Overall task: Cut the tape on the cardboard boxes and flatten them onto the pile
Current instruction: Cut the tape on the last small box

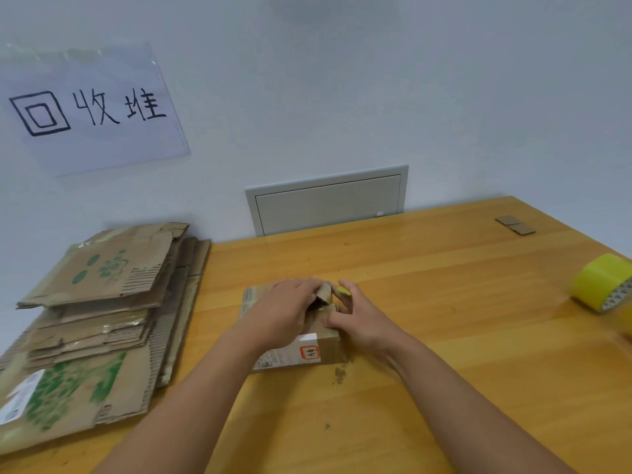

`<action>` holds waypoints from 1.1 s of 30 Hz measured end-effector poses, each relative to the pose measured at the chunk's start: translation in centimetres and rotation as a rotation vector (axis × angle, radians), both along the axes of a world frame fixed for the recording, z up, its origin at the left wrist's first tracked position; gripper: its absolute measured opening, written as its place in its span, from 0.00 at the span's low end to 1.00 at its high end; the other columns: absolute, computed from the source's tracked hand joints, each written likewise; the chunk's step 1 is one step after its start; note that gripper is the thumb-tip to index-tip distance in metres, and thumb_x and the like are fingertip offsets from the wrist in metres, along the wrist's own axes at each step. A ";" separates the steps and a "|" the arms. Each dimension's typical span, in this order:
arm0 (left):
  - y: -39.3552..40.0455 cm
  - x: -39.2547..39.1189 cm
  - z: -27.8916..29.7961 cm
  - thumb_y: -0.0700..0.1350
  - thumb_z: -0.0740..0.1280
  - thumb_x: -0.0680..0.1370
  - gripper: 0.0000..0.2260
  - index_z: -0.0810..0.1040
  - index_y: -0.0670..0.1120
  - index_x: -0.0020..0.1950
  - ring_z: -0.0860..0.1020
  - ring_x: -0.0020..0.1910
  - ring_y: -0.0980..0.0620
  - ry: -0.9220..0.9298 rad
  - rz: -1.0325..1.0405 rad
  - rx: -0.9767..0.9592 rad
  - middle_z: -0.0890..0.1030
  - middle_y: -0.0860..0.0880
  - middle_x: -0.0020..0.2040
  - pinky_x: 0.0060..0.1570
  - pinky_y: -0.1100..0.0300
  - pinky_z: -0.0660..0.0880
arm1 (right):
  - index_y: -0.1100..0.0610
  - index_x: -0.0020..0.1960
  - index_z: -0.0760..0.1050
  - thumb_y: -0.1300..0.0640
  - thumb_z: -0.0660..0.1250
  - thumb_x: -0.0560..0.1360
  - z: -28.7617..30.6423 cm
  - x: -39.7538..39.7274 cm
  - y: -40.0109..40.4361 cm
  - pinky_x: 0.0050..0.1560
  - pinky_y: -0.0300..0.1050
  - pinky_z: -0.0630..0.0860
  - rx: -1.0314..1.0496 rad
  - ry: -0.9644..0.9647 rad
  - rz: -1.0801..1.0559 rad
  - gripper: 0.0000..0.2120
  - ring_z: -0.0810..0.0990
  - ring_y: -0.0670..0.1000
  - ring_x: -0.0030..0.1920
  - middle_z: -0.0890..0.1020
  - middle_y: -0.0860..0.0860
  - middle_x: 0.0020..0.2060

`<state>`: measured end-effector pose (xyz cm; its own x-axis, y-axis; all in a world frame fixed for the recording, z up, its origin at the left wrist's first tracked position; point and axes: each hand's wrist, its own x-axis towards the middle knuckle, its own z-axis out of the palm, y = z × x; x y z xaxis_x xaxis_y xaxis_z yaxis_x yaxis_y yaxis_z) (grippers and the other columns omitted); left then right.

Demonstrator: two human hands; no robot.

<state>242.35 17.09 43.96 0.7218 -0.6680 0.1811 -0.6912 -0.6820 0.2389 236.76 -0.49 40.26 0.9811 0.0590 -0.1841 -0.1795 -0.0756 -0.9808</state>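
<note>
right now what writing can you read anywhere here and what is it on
"回收堆": handwritten on the paper sign on the wall.
One red-framed character on the white label of the small box: too blurred to read.
Fine print on that label: too small.
Green print on the flattened cardboard pile: not readable.

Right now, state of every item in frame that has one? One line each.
small cardboard box: on the table, top flaps partly lifted, not yet flattened
left hand: grips a raised flap
right hand: holds a yellow-green tool, fingers on the box top
yellow-green tool: mostly hidden, blade not visible
pile of cardboard: flattened, stacked at the left
yellow tape roll: lying on the table, right edge
wall panel: closed
</note>
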 end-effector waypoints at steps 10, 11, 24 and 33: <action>0.4 -0.1 -0.6 0.50 0.54 0.85 0.12 0.68 0.54 0.68 0.70 0.64 0.55 0.065 0.057 -0.093 0.75 0.58 0.64 0.63 0.61 0.58 | 0.55 0.59 0.78 0.52 0.66 0.81 1.2 -1.0 -2.0 0.44 0.39 0.80 0.140 -0.244 -0.579 0.10 0.84 0.44 0.44 0.86 0.49 0.51; 0.5 -0.1 -0.7 0.50 0.55 0.84 0.13 0.68 0.54 0.69 0.68 0.67 0.55 0.062 0.055 -0.077 0.74 0.57 0.67 0.65 0.61 0.57 | 0.58 0.50 0.82 0.51 0.65 0.82 1.5 -1.0 -2.5 0.36 0.38 0.78 0.184 -0.268 -0.641 0.12 0.83 0.46 0.36 0.87 0.50 0.41; -0.1 0.1 -0.3 0.50 0.58 0.84 0.17 0.70 0.51 0.72 0.69 0.67 0.52 0.048 0.086 -0.063 0.73 0.55 0.69 0.65 0.58 0.64 | 0.60 0.37 0.70 0.58 0.65 0.78 0.5 -0.1 -0.3 0.24 0.40 0.64 0.174 0.030 -0.554 0.12 0.67 0.48 0.22 0.73 0.50 0.22; 0.1 -0.2 -0.5 0.51 0.55 0.84 0.15 0.74 0.52 0.68 0.73 0.60 0.54 0.051 0.080 -0.135 0.78 0.55 0.63 0.58 0.58 0.68 | 0.60 0.43 0.70 0.59 0.63 0.79 1.8 0.8 0.3 0.24 0.41 0.65 0.170 0.062 -0.564 0.07 0.68 0.49 0.23 0.73 0.52 0.24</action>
<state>242.10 17.23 43.51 0.7819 -0.5805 0.2271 -0.6210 -0.6937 0.3650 237.60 -0.16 42.11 0.8572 -0.4347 -0.2762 -0.2039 0.2060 -0.9571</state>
